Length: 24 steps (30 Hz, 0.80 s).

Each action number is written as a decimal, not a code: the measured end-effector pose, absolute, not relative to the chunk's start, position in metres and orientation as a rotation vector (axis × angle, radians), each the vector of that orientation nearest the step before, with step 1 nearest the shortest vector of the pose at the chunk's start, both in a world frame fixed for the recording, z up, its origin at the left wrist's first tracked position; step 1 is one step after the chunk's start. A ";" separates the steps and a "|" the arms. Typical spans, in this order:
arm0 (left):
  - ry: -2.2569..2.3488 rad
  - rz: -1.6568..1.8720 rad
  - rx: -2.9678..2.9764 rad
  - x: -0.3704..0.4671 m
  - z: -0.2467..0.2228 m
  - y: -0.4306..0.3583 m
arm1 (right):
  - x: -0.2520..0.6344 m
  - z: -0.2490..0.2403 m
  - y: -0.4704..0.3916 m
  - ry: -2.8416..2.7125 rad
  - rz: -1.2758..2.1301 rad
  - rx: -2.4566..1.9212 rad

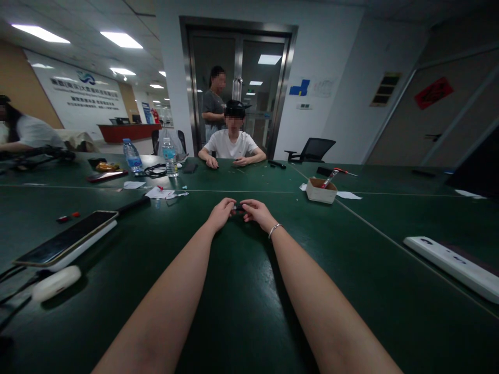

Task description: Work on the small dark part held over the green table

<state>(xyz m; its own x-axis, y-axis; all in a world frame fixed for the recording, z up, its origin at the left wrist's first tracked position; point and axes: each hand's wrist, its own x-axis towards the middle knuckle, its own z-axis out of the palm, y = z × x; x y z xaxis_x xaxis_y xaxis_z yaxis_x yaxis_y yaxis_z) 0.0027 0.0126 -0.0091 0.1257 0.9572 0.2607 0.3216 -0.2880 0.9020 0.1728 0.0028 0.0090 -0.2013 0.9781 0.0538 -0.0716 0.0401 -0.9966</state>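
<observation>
Both arms reach forward over the dark green table. Between the fingertips of my two hands is a small dark piece with a lighter end; its exact kind is too small to make out. My left hand pinches its left end. On the other end, the thumb and fingers of my right hand are closed, with a bracelet round that wrist. The piece is just above or on the tabletop; I cannot tell which.
At left lie a phone, a white oval case and paper scraps. Two water bottles stand farther back. A small box with tools and a white power strip are at right. Opposite sits a person.
</observation>
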 end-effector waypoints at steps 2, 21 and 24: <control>1.253 1.156 1.727 0.003 -0.011 0.014 | 0.173 0.009 0.002 -1.327 1.350 -1.021; 1.218 1.154 1.755 0.002 -0.016 0.019 | 0.175 0.005 0.007 -1.339 1.343 -1.013; 1.205 1.152 1.723 0.001 -0.016 0.019 | 0.175 0.005 0.007 -1.332 1.353 -1.013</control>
<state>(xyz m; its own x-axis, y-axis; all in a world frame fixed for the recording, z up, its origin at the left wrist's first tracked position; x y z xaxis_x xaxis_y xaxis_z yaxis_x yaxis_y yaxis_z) 0.0013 0.0192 -0.0162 0.1606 0.9524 0.2592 0.3019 -0.2975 0.9057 0.1746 0.0066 0.0053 -0.2058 0.9768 0.0594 -0.0743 0.0449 -0.9962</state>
